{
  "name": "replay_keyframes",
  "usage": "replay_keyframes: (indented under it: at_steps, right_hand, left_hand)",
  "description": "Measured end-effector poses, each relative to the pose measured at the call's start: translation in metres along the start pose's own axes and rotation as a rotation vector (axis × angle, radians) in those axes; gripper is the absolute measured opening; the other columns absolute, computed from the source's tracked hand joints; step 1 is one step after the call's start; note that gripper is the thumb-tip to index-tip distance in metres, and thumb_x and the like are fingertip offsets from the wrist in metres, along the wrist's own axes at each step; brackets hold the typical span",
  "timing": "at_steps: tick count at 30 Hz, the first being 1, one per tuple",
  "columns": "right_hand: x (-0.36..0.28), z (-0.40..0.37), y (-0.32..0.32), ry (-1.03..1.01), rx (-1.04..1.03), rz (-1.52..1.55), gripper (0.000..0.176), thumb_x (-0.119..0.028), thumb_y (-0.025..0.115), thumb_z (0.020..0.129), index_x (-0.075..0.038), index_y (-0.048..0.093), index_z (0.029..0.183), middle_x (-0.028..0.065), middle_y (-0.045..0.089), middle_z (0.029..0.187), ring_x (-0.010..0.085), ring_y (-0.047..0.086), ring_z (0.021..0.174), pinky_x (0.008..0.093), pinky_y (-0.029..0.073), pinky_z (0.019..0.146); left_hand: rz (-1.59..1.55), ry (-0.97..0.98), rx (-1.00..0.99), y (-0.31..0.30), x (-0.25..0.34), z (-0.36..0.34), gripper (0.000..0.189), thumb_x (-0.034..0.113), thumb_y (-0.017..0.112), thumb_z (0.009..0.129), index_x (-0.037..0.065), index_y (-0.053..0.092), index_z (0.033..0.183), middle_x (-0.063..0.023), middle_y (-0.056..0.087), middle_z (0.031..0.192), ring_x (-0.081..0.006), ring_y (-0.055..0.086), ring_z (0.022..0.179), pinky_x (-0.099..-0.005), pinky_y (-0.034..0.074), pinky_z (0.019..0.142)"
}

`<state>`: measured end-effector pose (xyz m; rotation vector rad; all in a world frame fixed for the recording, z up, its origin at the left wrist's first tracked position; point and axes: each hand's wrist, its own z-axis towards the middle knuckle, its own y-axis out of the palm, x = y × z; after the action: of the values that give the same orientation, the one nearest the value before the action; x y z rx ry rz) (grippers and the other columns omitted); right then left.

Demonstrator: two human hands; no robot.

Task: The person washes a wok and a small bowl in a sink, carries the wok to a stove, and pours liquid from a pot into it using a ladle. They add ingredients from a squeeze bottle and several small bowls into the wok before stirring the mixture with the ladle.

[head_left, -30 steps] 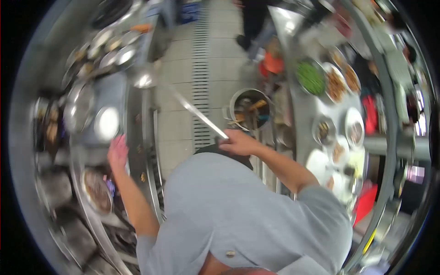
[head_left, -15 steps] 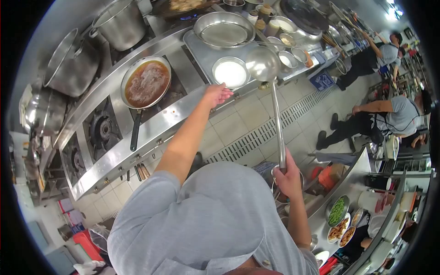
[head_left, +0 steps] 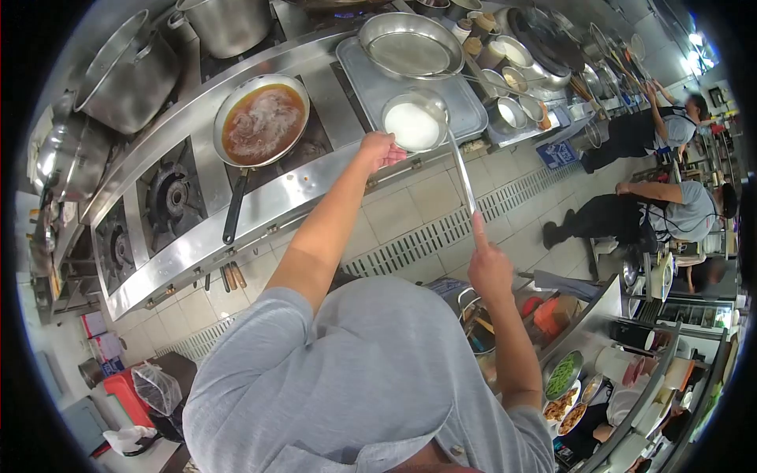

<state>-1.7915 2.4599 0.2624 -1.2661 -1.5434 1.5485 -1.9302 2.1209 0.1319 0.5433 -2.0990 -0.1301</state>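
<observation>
My right hand (head_left: 490, 272) grips the long handle of a steel ladle (head_left: 462, 172), index finger stretched along it. The ladle's head overlaps the far side of a steel bowl (head_left: 385, 115) of white liquid (head_left: 413, 128). At the bowl's near left rim, my left hand (head_left: 382, 150) is closed with its fingers curled at the edge. The bowl sits at the front edge of a metal tray (head_left: 359, 71). To the left, a black-handled frying pan (head_left: 234, 205) on the stove holds brown, foamy liquid (head_left: 264, 122).
A wide steel pan (head_left: 412, 47) lies on the tray's back. Large pots (head_left: 130, 83) stand along the stove, near a bare burner (head_left: 169, 197). Seasoning containers (head_left: 509, 114) are at the right. Two people (head_left: 646, 213) stand across the aisle; dishes of food (head_left: 561, 374) sit on the right counter.
The ladle's head has come down and left to the bowl of white liquid, and my right hand has moved forward with it. My left hand stays at the bowl's rim.
</observation>
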Motion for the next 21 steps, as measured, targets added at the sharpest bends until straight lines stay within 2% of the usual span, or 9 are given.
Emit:
replay_keyframes:
  at_steps: [2, 5, 8, 9, 12, 15, 18, 21]
  right_hand:
    - [0.003, 0.002, 0.003, -0.015, -0.046, 0.062, 0.086, -0.002, 0.057, 0.083, -0.023, 0.022, 0.159, 0.0265, 0.065, 0.087, 0.0457, 0.062, 0.072, 0.0533, 0.049, 0.067]
    - [0.003, 0.003, -0.007, -0.046, -0.057, 0.297, 0.089, 0.000, 0.058, 0.082, -0.022, 0.021, 0.159, 0.0235, 0.067, 0.085, 0.0375, 0.063, 0.064, 0.0475, 0.051, 0.064]
    - [-0.013, 0.005, -0.032, 0.053, -0.155, 0.554, 0.090, 0.006, 0.056, 0.080, -0.020, 0.021, 0.159, 0.0254, 0.069, 0.096, 0.0274, 0.060, 0.063, 0.0394, 0.053, 0.066]
    - [-0.013, 0.007, -0.030, 0.035, -0.121, 0.691, 0.091, 0.008, 0.058, 0.080, -0.020, 0.024, 0.159, 0.0166, 0.070, 0.091, 0.0178, 0.052, 0.057, 0.0340, 0.051, 0.058]
    - [-0.014, 0.007, -0.043, 0.146, -0.228, 0.865, 0.091, 0.008, 0.059, 0.081, -0.017, 0.022, 0.160, 0.0029, 0.060, 0.075, 0.0081, 0.048, 0.048, 0.0261, 0.042, 0.044]
    - [-0.017, 0.009, -0.053, 0.175, -0.267, 0.968, 0.091, 0.009, 0.060, 0.080, -0.014, 0.021, 0.160, 0.0005, 0.055, 0.068, 0.0067, 0.043, 0.044, 0.0250, 0.040, 0.042]
    - [-0.003, 0.010, -0.057, 0.251, -0.346, 1.244, 0.094, 0.009, 0.059, 0.079, -0.022, 0.023, 0.160, 0.0000, 0.053, 0.069, 0.0082, 0.048, 0.047, 0.0256, 0.042, 0.042]
    - [-0.004, 0.006, -0.060, 0.231, -0.333, 1.222, 0.093, 0.007, 0.060, 0.080, -0.021, 0.023, 0.160, -0.0025, 0.052, 0.067, 0.0070, 0.047, 0.046, 0.0246, 0.040, 0.041]
  left_hand:
    - [-0.001, -0.004, 0.003, 0.002, 0.002, -0.002, 0.022, 0.019, 0.046, 0.103, -0.001, 0.053, 0.105, -0.0184, 0.069, 0.098, -0.0279, 0.073, 0.083, -0.0342, 0.056, 0.062]
    - [0.002, -0.004, -0.006, -0.003, 0.002, 0.006, 0.021, 0.020, 0.047, 0.103, 0.000, 0.051, 0.106, -0.0190, 0.068, 0.099, -0.0308, 0.073, 0.085, -0.0373, 0.057, 0.065]
    - [-0.004, 0.009, -0.011, -0.005, 0.000, 0.008, 0.021, 0.023, 0.049, 0.104, 0.002, 0.049, 0.103, -0.0191, 0.067, 0.101, -0.0334, 0.073, 0.089, -0.0407, 0.058, 0.070]
    - [-0.002, 0.005, -0.010, -0.004, 0.000, 0.008, 0.021, 0.023, 0.049, 0.104, 0.002, 0.049, 0.102, -0.0192, 0.067, 0.100, -0.0334, 0.073, 0.088, -0.0405, 0.058, 0.070]
    - [0.011, 0.004, -0.014, -0.003, 0.002, 0.007, 0.020, 0.022, 0.049, 0.103, 0.002, 0.049, 0.101, -0.0198, 0.068, 0.099, -0.0330, 0.073, 0.087, -0.0399, 0.058, 0.068]
    - [0.039, 0.002, -0.020, -0.004, 0.006, 0.009, 0.019, 0.021, 0.050, 0.103, 0.002, 0.050, 0.102, -0.0205, 0.069, 0.100, -0.0323, 0.073, 0.085, -0.0394, 0.058, 0.067]
    - [0.055, -0.009, 0.000, -0.005, 0.004, 0.014, 0.019, 0.021, 0.050, 0.103, 0.002, 0.049, 0.101, -0.0207, 0.069, 0.099, -0.0323, 0.073, 0.085, -0.0401, 0.058, 0.068]
    - [0.061, 0.009, -0.015, -0.006, 0.001, 0.013, 0.020, 0.022, 0.049, 0.103, 0.002, 0.050, 0.100, -0.0215, 0.069, 0.101, -0.0326, 0.073, 0.087, -0.0407, 0.058, 0.069]
